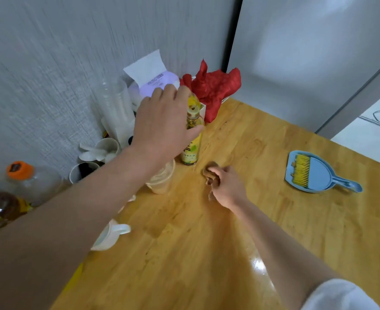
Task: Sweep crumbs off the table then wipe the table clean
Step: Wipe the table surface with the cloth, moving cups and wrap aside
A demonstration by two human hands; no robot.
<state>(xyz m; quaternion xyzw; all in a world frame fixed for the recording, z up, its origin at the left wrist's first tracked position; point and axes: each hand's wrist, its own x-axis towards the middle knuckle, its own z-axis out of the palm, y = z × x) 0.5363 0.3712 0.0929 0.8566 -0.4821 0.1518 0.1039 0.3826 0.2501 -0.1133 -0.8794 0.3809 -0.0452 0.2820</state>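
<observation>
My right hand (pixel 226 186) grips a crumpled brown cloth (pixel 211 173) and presses it on the wooden table (pixel 240 231), just in front of a yellow-labelled bottle (pixel 190 151). My left hand (pixel 164 121) is curled round the upper part of that bottle, near its neck. A blue dustpan (pixel 318 175) with a yellow-bristled brush (pixel 302 167) lying in it sits on the table to the right. A wet shine shows on the wood near the front.
Clutter lines the wall at left: a tissue pack (pixel 155 79), red crumpled paper (pixel 213 90), clear plastic cups (pixel 117 104), white cups with spoons (pixel 104 151), a translucent cup (pixel 162 180), an orange-capped bottle (pixel 25 175), a white jug (pixel 110 236).
</observation>
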